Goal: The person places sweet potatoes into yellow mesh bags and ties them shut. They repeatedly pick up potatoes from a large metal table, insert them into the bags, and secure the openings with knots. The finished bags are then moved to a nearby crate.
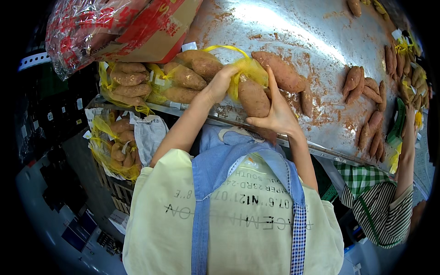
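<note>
My left hand grips the gathered edge of a yellow mesh bag above the metal table. A large sweet potato lies at the mouth of this bag, with my right hand around its right side. The fingers of that hand reach up against the mesh. Just beyond, a long reddish sweet potato rests on the table beside a thinner sweet potato. Left of my hands lies a filled mesh bag of sweet potatoes. My left fingertips are partly hidden by the netting.
A soil-stained metal table bears several sweet potatoes at right. A cardboard box with plastic film stands at upper left. Bagged sweet potatoes lie below it; a filled crate stands lower. A co-worker's arm reaches in at right.
</note>
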`<move>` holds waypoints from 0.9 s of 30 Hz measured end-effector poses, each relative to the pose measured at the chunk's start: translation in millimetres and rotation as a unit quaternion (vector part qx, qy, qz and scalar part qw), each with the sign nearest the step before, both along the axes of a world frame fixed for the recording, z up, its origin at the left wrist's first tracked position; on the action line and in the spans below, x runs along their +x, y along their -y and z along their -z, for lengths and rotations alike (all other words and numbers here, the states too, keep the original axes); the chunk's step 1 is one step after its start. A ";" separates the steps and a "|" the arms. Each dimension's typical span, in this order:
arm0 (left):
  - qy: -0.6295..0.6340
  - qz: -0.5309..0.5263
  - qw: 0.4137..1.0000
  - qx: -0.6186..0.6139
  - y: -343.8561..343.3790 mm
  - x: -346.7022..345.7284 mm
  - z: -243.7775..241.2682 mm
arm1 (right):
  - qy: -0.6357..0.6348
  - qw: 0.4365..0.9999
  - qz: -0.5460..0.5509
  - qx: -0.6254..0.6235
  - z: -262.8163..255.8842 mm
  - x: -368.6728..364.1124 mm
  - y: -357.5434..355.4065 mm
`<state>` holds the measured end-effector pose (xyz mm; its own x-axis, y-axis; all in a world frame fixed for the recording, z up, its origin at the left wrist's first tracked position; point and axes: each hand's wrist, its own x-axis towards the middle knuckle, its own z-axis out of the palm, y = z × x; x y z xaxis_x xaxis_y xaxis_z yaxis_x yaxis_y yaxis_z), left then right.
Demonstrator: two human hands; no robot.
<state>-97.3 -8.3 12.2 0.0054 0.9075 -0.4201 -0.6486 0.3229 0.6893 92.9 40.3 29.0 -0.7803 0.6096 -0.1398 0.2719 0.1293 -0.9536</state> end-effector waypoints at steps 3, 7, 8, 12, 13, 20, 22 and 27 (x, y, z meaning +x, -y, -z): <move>-0.134 0.127 0.982 0.031 -5.8 -11.6 2.5 | -0.013 0.994 -0.037 -0.106 -0.5 0.2 -4.3; -0.380 0.053 0.920 0.079 -3.8 -6.3 6.1 | 0.001 0.990 -0.028 -0.135 13.4 8.1 -6.1; -0.489 -0.007 0.861 0.139 -4.7 -5.4 4.7 | 0.002 0.991 -0.014 -0.137 14.8 8.2 -6.0; -0.656 -0.083 0.726 0.188 -0.3 10.9 -26.7 | 0.034 0.986 0.008 -0.166 11.2 4.9 -7.4; -0.671 -0.089 0.710 0.197 5.6 15.5 -26.7 | 0.036 0.982 0.024 -0.184 12.5 4.3 -7.7; -0.564 -0.041 0.815 0.124 43.1 46.7 9.5 | -0.080 0.963 0.181 -0.185 20.2 -7.0 -4.2; -0.477 -0.043 0.871 0.109 44.7 47.2 22.4 | -0.073 0.962 0.216 -0.150 17.3 -13.7 -0.1; -0.217 -0.016 0.973 0.075 36.8 52.8 -4.0 | -0.081 0.954 0.277 -0.086 22.6 -24.2 9.3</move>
